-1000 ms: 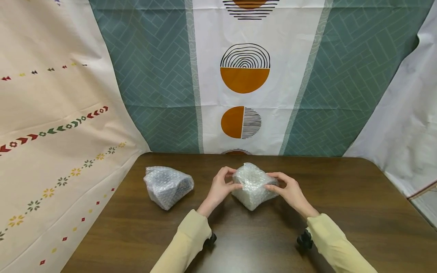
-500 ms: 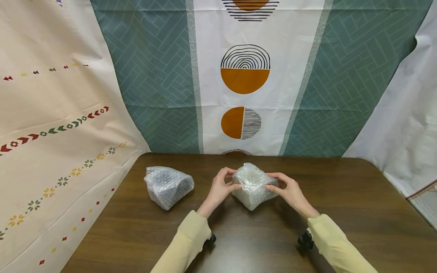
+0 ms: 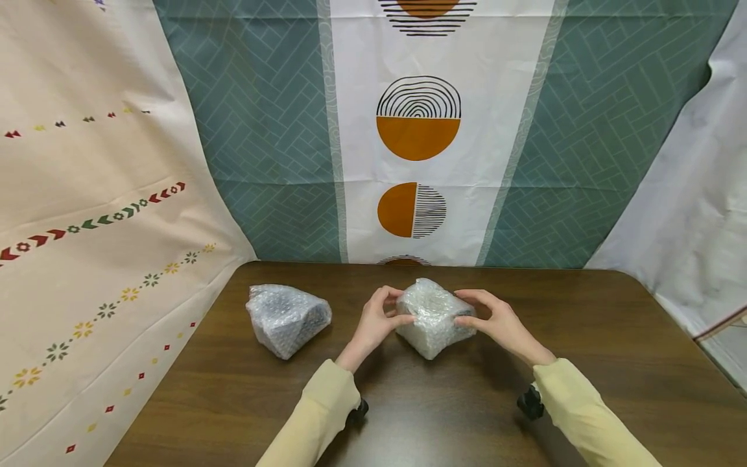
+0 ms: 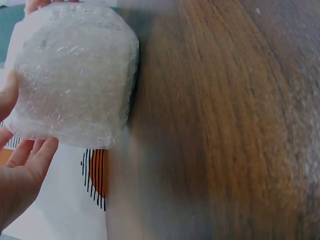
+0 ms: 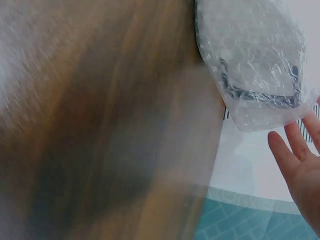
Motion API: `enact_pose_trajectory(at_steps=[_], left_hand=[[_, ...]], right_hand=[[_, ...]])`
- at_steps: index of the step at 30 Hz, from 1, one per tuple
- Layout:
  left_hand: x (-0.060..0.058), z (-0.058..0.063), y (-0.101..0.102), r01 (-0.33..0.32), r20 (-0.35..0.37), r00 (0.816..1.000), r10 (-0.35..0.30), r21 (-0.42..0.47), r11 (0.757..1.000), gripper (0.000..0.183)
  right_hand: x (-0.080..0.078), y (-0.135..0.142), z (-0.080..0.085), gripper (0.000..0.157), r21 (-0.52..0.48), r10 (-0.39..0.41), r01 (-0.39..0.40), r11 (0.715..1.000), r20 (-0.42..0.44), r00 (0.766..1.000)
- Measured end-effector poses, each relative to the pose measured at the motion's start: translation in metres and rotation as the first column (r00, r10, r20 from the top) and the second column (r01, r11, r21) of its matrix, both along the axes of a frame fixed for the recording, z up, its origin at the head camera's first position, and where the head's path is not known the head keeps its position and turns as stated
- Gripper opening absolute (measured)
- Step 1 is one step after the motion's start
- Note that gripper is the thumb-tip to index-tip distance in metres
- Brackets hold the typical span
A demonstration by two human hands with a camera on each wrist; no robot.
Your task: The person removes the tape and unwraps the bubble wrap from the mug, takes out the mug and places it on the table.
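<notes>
A bubble-wrapped bundle sits on the wooden table between both hands. My left hand grips its left side, thumb on the front edge and fingers behind; the left wrist view shows those fingers touching the wrap. At the other side, my right hand has its thumb and fingers spread around the edge. In the right wrist view its fingers look straight and loose beside the wrap, and a dark U-shaped strip shows through the plastic. What lies inside is mostly hidden.
A second bubble-wrapped bundle lies on the table to the left, its open end facing right. Patterned cloths hang behind the table and along its left side; a white cloth hangs at the right.
My right hand has loosened and shifted slightly right, its forearm swinging outward. The left hand and both bundles have stayed in place.
</notes>
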State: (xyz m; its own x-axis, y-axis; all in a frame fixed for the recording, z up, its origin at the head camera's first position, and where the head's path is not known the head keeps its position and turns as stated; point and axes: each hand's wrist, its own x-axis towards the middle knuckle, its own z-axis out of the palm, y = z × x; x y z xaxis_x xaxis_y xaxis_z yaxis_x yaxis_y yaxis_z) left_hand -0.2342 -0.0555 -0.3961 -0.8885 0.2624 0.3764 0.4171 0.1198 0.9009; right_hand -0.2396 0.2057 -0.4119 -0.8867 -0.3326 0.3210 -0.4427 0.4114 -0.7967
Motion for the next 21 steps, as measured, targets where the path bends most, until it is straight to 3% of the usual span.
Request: enact_pose_trajectory(at_steps=[7, 14, 21], left_hand=[[-0.002, -0.002, -0.001, -0.001, 0.009, 1.0, 0.001, -0.014, 1.0, 0.04], [-0.022, -0.028, -0.001, -0.02, 0.012, 1.0, 0.02, -0.03, 0.999, 0.042], [-0.025, -0.032, -0.001, -0.05, 0.007, 0.999, 0.051, -0.057, 0.997, 0.041]], right_hand=[[-0.01, -0.003, 0.006, 0.058, 0.021, 0.069, -0.069, 0.997, -0.005, 0.998], [-0.016, -0.007, 0.009, 0.059, 0.089, 0.116, -0.114, 0.989, -0.013, 0.993], [-0.017, -0.008, 0.008, 0.06, 0.114, 0.108, -0.107, 0.988, 0.002, 0.994]])
